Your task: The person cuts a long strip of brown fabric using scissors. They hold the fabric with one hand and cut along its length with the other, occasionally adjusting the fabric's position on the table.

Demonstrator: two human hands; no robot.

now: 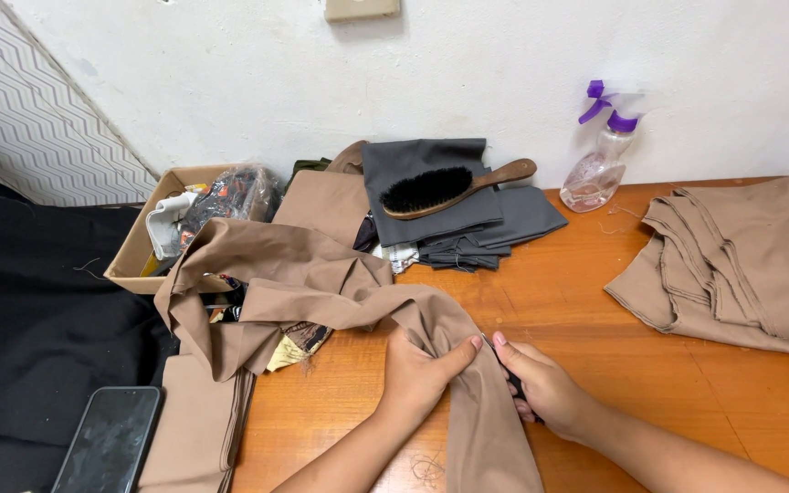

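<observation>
Black cloth [38,319] covers the far left, a dark phone [110,440] lying on it beside a cardboard box [139,246] of oddments. Tan fabric [321,292] trails across the wooden tabletop [595,301]. The left hand [417,374] pinches a fold of it, fingers closed on the cloth. The right hand [545,388] grips a small dark tool [510,376] against the fabric edge. Behind: grey folded cloth [449,205], a brush [449,187], a spray bottle [600,164]. More tan pieces [741,265] lie stacked at right.

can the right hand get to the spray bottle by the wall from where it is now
Probably yes. The right hand holds a small dark tool against the tan cloth, but bare wooden table lies between it and the spray bottle, nothing blocking.
</observation>
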